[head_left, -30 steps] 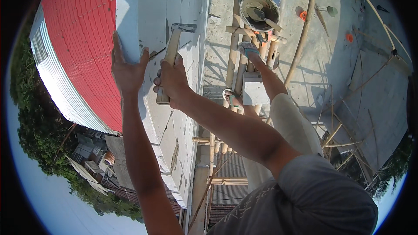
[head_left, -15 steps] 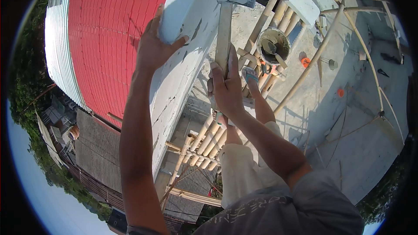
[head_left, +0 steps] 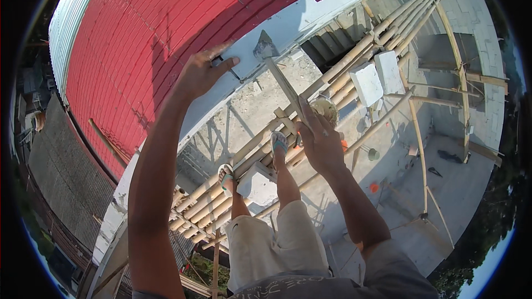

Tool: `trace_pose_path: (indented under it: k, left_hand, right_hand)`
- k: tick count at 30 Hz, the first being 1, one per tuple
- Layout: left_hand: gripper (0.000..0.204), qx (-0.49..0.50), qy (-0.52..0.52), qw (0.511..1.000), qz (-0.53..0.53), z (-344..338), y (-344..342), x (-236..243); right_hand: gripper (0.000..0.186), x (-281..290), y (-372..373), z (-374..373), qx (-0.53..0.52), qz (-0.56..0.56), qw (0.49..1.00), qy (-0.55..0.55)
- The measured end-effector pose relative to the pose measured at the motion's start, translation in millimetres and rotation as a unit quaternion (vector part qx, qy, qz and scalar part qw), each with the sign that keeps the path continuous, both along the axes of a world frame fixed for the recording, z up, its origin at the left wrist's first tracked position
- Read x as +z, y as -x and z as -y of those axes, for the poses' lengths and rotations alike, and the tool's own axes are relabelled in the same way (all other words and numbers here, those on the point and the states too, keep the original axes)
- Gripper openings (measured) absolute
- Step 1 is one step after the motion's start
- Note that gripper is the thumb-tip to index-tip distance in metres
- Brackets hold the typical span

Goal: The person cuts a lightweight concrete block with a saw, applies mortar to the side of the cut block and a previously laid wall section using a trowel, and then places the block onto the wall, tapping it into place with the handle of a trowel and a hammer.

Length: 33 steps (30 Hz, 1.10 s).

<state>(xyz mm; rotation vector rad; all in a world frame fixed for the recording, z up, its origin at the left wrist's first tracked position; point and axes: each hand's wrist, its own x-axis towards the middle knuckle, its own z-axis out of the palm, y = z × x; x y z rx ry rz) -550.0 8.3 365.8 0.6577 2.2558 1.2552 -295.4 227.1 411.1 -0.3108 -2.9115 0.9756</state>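
Observation:
My right hand (head_left: 321,147) is closed round the wooden handle of a hammer (head_left: 285,86). Its grey metal head, seen nearly end-on, points away over the pale block wall (head_left: 263,27). To the left, my left hand (head_left: 200,73) is at the wall's upper edge beside the red roof, thumb and fingers apart. A small dark shape shows between its thumb and fingers; I cannot make out what it is. Partly behind my right hand stands a mortar bucket (head_left: 327,108).
I stand in sandals on bamboo-pole scaffolding (head_left: 213,205). White blocks (head_left: 366,84) lie on the poles to the right, and another block (head_left: 257,184) is between my feet. The red roof (head_left: 127,55) spreads left. Far below is a concrete floor with an orange item (head_left: 374,187).
My view has swung round, so the wall now slants across it. My right hand and the hammer appear further right, the hammer head lower and turned end-on. My left hand stays by the wall.

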Motion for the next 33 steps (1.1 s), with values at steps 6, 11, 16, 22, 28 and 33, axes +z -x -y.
trace_pose_path:
  k: [6, 11, 16, 22, 28, 33]
  left_hand:
    - [0.056, -0.005, -0.009, 1.0, 0.013, -3, -1, 0]
    - [0.057, -0.002, 0.017, 0.999, -0.05, -1, -2, -2]
    - [0.058, -0.025, 0.037, 0.999, -0.006, -2, 0, 10]
    - [0.062, -0.02, 0.065, 0.997, -0.045, -1, 8, -4]
    - [0.058, 0.041, 0.026, 0.985, -0.163, -3, -5, 16]
    - [0.052, 0.089, -0.053, 0.974, -0.2, 20, -65, 38]
  right_hand:
    - [0.056, 11, 7, 9, -0.008, 0.024, 1.0, 0.018]
    - [0.061, -16, 15, 9, -0.02, -0.085, 0.996, -0.026]
    - [0.06, -4, 16, 14, -0.05, -0.032, 0.998, 0.039]
    - [0.054, -12, -8, 33, -0.109, -0.01, 0.976, 0.189]
    - [0.043, -73, -113, 72, -0.316, 0.157, 0.868, 0.348]
    - [0.045, -90, -146, 99, -0.461, 0.186, 0.688, 0.528]
